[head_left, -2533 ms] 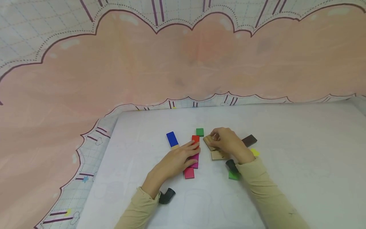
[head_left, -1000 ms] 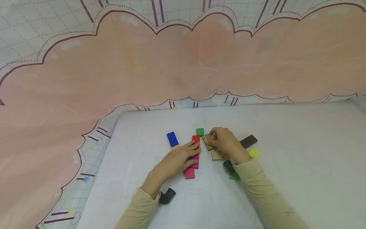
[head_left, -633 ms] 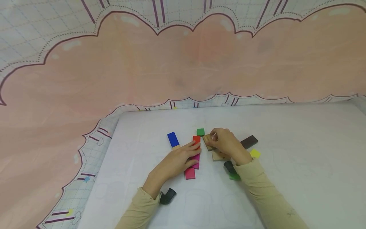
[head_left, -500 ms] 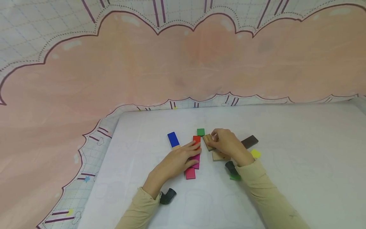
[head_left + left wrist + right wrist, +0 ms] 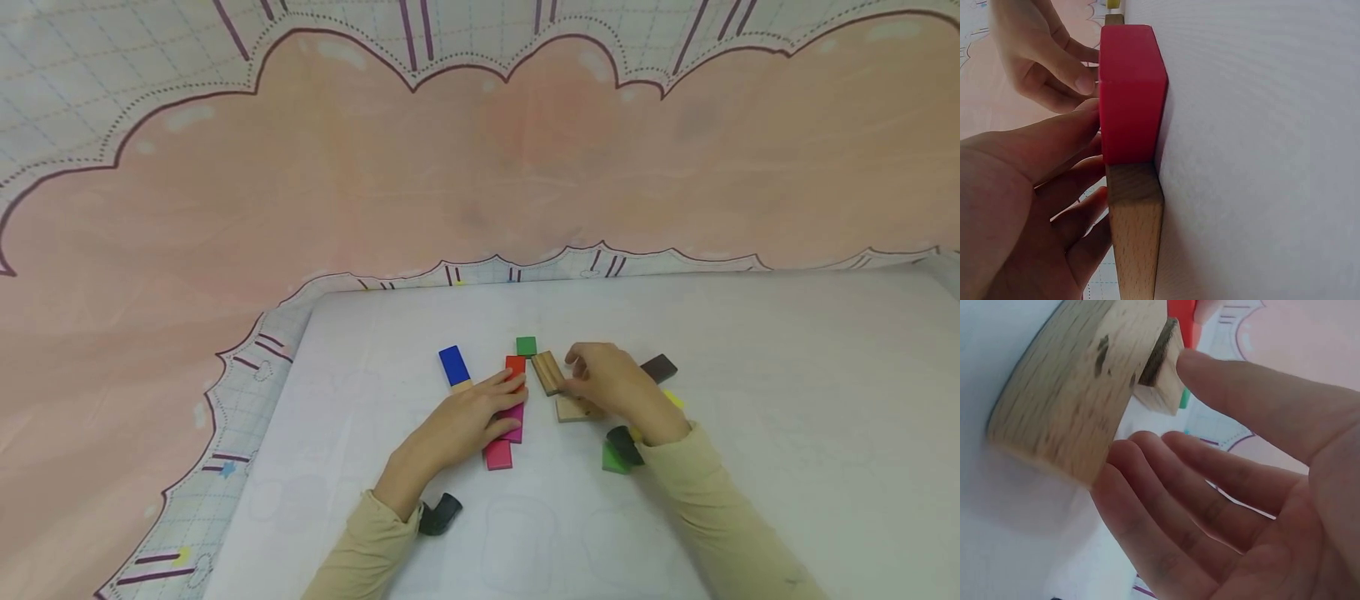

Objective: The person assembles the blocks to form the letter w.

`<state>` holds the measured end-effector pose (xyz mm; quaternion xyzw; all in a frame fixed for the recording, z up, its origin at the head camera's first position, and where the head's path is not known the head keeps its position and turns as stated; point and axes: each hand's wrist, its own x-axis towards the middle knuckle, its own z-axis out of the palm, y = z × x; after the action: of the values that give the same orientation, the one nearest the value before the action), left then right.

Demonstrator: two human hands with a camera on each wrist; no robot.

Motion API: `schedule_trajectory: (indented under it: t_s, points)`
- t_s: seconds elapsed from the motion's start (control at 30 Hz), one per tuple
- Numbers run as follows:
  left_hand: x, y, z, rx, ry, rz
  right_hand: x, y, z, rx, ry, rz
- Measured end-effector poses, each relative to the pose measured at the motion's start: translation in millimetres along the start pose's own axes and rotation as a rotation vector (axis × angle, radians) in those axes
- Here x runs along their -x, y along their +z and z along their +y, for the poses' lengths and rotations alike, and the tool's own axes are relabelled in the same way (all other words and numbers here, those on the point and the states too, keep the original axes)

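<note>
My left hand [image 5: 461, 425] rests with extended fingers over a column of flat blocks: red [image 5: 514, 364], magenta [image 5: 513, 423] and pink [image 5: 498, 455]. Its palm hides part of them. The left wrist view has a pinkish-red block [image 5: 1132, 94] beside the fingers, with a wooden block [image 5: 1136, 244] against it. Right of the column lies a tilted, striped brown wooden block [image 5: 547, 372]. A paler wooden block [image 5: 576, 409] lies just below it. My right hand [image 5: 615, 379] hovers by these two, fingers loosely bent, nothing between thumb and fingers in the right wrist view.
A green block [image 5: 526, 346] tops the column; a blue block [image 5: 453, 365] lies left of it. Dark brown [image 5: 660, 368], yellow [image 5: 675, 398] and green [image 5: 615, 458] blocks surround the right wrist. All are on a white tabletop [image 5: 810, 417], with a patterned cloth [image 5: 525, 167] behind.
Over the earlier frames my right hand nudges the striped wooden block slightly left. It has since released the block and drawn back to the right. My left hand stays in place.
</note>
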<state>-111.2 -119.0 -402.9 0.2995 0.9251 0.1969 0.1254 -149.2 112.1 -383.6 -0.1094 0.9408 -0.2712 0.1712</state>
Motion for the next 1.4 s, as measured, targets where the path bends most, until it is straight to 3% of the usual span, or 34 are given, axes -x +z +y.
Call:
schedule_trajectory:
  t_s: [0.47,1.1,1.4]
  points:
    - [-0.8,2.5,-1.7,-0.002,0.004,0.001,12.0,-1,4,-0.015,-0.044,-0.060]
    - [-1.5,2.8,-2.3,-0.001,0.003,0.003,16.8,0,12,-0.039,-0.098,-0.069]
    - [-1.0,0.9,-2.2,0.003,-0.002,0.002,15.9,0,12,-0.052,-0.061,-0.061]
